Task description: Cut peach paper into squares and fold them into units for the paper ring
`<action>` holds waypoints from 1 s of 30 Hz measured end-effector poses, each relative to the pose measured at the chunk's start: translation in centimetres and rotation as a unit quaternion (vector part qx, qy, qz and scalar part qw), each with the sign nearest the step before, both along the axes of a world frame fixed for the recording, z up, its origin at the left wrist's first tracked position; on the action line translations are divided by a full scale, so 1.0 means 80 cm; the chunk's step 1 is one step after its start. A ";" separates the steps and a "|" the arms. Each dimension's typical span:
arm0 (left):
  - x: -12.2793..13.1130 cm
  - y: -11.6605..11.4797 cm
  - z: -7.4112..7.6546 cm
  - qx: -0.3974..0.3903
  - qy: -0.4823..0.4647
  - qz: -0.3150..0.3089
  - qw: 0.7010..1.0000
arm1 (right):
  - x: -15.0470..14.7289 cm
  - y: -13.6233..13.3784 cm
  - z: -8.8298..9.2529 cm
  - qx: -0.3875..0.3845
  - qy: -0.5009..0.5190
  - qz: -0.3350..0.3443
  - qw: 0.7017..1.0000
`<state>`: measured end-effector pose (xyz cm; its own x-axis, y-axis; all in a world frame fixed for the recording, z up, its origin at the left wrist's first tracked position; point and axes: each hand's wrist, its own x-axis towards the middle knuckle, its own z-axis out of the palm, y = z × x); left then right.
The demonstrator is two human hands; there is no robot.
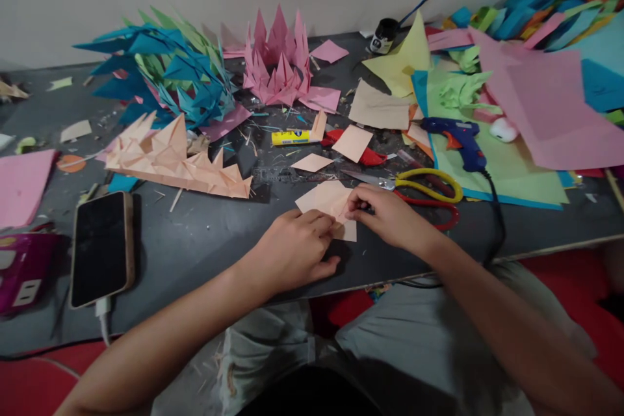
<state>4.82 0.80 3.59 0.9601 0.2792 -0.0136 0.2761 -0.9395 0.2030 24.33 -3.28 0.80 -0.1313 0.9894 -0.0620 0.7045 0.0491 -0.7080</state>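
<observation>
A small piece of peach paper lies partly folded near the front edge of the table. My left hand holds it down with curled fingertips, the thumb sticking out to the side. At the right side of the sheet, my right hand pinches a fold between thumb and fingers; the exact crease is partly hidden by both hands. Just beyond my right hand lie scissors with yellow and red handles. Behind the sheet are two loose peach pieces, a flat diamond and a square.
A yellow glue stick, a peach folded strip, a blue-green paper model and a pink one stand further back. Right are a blue glue gun and coloured sheets. A phone charges at left.
</observation>
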 end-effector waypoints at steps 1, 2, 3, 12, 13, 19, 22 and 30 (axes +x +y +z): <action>0.000 0.001 0.000 -0.005 -0.002 0.000 1.000 | 0.002 0.001 0.000 -0.006 0.006 0.000 1.000; 0.000 0.002 -0.001 -0.012 -0.008 0.000 1.000 | 0.004 0.001 0.001 -0.009 0.011 0.000 1.000; 0.000 0.004 -0.002 -0.021 -0.018 0.001 1.000 | 0.005 0.000 0.001 -0.011 0.015 0.001 1.000; 0.002 0.024 -0.029 -0.094 -0.145 0.076 0.982 | 0.003 -0.011 -0.004 0.047 0.020 0.022 0.998; 0.003 0.025 -0.030 -0.091 -0.142 0.081 0.982 | 0.002 -0.012 -0.005 0.057 0.013 0.025 0.998; 0.000 0.028 -0.027 -0.121 -0.138 0.095 0.979 | -0.005 -0.015 -0.010 0.150 -0.037 0.045 0.987; -0.002 0.029 -0.025 -0.150 -0.153 0.093 0.972 | -0.006 -0.016 -0.012 0.186 -0.059 0.044 0.980; -0.006 0.040 -0.028 -0.253 -0.238 0.162 0.924 | -0.007 -0.022 -0.010 0.258 -0.073 0.023 0.963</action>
